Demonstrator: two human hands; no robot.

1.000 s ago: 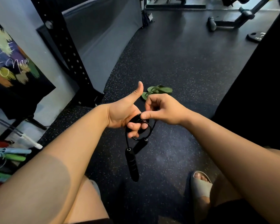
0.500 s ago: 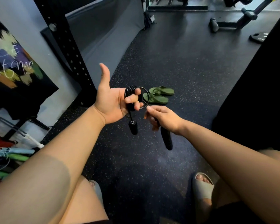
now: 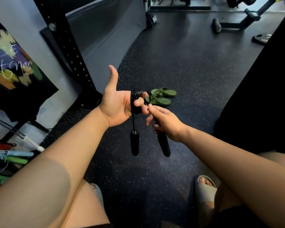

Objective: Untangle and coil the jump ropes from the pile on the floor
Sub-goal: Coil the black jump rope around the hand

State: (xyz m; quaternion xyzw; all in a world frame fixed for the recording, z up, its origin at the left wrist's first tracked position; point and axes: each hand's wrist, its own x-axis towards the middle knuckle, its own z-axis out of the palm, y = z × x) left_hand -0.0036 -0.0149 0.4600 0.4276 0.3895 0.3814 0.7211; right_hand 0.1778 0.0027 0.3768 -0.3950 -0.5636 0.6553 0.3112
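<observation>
L hand (image 3: 117, 106) is gripping black jump rope coil (image 3: 135, 97) w/ curled fingers, thumb sticking up; free handle (image 3: 134, 143) is dangling below. R hand (image 3: 166, 124) is clutching second handle (image 3: 164, 145) just beside it, over gym floor (image 3: 196, 71).

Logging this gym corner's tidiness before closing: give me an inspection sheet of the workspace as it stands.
Surface: dark speckled rubber floor, no spill seen.
Job's things: black jump rope coiled round the left fingers; one handle hangs free below; green and blue ropes piled at the left edge.
Clutter: green sandals and a weight plate on the floor.
Hands: left hand holds the coil, thumb up; right hand grips the second handle.
Cables: nothing seen.
Surroundings: black rack upright, painted poster, equipment frame.
</observation>
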